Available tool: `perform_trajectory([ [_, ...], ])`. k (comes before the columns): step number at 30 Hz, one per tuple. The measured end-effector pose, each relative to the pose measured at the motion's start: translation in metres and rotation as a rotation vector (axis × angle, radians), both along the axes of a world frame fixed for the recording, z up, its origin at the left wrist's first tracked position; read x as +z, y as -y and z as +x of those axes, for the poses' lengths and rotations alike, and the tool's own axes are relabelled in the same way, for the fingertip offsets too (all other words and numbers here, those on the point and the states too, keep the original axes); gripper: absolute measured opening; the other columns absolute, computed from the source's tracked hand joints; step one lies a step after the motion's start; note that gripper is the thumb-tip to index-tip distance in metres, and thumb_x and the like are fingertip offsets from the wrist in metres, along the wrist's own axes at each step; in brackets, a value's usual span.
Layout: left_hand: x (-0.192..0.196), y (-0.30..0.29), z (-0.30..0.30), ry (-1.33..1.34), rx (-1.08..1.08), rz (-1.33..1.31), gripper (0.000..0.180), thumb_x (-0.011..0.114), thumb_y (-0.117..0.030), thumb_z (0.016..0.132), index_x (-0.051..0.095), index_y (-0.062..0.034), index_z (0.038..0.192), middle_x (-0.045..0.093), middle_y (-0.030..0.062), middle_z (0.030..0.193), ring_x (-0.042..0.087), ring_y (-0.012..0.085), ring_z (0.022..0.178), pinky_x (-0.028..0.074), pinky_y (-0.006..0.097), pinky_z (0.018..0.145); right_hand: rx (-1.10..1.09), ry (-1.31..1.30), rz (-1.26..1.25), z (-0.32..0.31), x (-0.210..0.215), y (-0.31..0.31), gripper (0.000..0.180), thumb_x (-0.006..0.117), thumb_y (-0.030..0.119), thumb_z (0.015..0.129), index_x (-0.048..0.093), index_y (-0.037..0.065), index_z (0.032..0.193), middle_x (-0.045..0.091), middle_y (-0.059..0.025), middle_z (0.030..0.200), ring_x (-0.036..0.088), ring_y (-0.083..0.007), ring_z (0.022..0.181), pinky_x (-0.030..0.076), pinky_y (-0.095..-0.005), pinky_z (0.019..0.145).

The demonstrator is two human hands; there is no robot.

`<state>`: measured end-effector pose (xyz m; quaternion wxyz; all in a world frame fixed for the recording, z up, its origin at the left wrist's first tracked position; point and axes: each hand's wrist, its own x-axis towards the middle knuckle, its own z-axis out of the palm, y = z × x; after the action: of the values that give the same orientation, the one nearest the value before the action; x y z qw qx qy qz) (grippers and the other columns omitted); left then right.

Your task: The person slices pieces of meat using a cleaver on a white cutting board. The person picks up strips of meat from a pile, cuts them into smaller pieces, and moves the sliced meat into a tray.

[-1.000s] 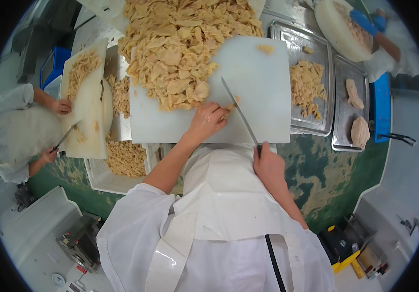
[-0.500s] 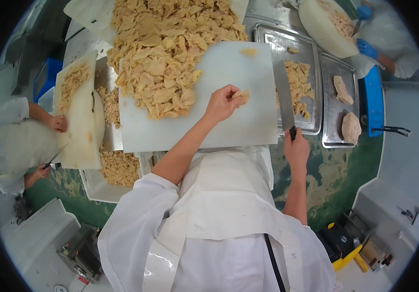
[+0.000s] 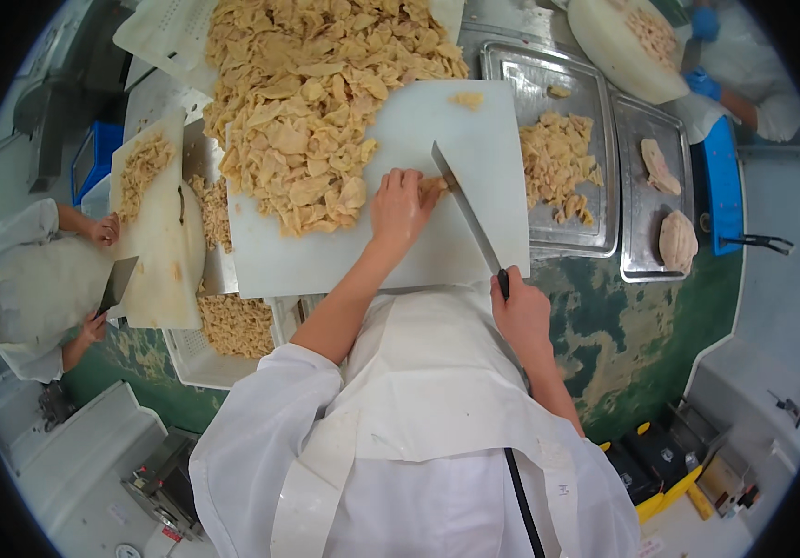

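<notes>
My left hand (image 3: 398, 214) presses a small yellowish piece of raw meat (image 3: 433, 185) to the white cutting board (image 3: 344, 263), its fingers bunched on the piece. In my right hand (image 3: 522, 314) is the black handle of a long knife (image 3: 468, 206). The blade slants up and left across the board, its edge against the piece or right beside it; which one, I cannot tell. A large heap of similar yellowish raw meat pieces (image 3: 311, 121) covers the board's left and far side. One small scrap (image 3: 467, 99) lies near its far right corner.
Right of the board, a metal tray (image 3: 562, 244) holds a pile of cut pieces (image 3: 558, 158); another tray (image 3: 649, 268) carries two paler lumps. To the left, a co-worker holds a cleaver (image 3: 119, 282) by another board (image 3: 160, 298). A crate (image 3: 197, 369) of small pieces stands below it.
My right hand has brought the knife left from over the tray onto the board. My left hand has drawn back slightly left and lowered its piece to the board. The co-worker's cleaver has turned upward.
</notes>
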<state>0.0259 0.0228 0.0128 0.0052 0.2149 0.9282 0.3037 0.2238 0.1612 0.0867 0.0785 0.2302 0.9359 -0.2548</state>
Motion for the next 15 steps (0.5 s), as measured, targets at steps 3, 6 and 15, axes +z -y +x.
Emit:
perform_trajectory([
  [3,-0.017,0.003,-0.005,-0.288,-0.126,0.105,0.013,0.074,-0.015,0.08,0.066,-0.0066,0.086,0.062,0.0053,0.087,0.059,0.0252,0.085,0.048,0.038,0.072,0.046,0.032,0.04,-0.003,0.005,0.0,0.021,0.057,0.024,0.095,0.05,0.005,0.09,0.061,-0.0166,0.059,0.062,-0.0403,0.057,0.047,-0.0507,0.052],
  [6,-0.024,0.006,-0.006,-0.259,-0.247,0.134,0.009,0.072,-0.01,0.08,0.066,-0.008,0.087,0.06,0.004,0.088,0.056,0.0255,0.084,0.046,0.038,0.072,0.078,0.04,0.062,0.004,0.009,-0.002,0.022,0.057,0.024,0.095,0.049,0.005,0.089,0.061,-0.0168,0.059,0.063,-0.0397,0.057,0.048,-0.0507,0.052],
  [15,-0.023,0.009,-0.01,-0.231,-0.323,0.226,0.011,0.072,-0.008,0.08,0.067,-0.0084,0.089,0.061,0.0043,0.086,0.057,0.0252,0.078,0.047,0.037,0.067,0.11,-0.068,0.052,-0.076,-0.021,-0.01,0.023,0.056,0.025,0.095,0.051,0.002,0.094,0.061,-0.0212,0.06,0.063,-0.0431,0.059,0.05,-0.0528,0.055],
])
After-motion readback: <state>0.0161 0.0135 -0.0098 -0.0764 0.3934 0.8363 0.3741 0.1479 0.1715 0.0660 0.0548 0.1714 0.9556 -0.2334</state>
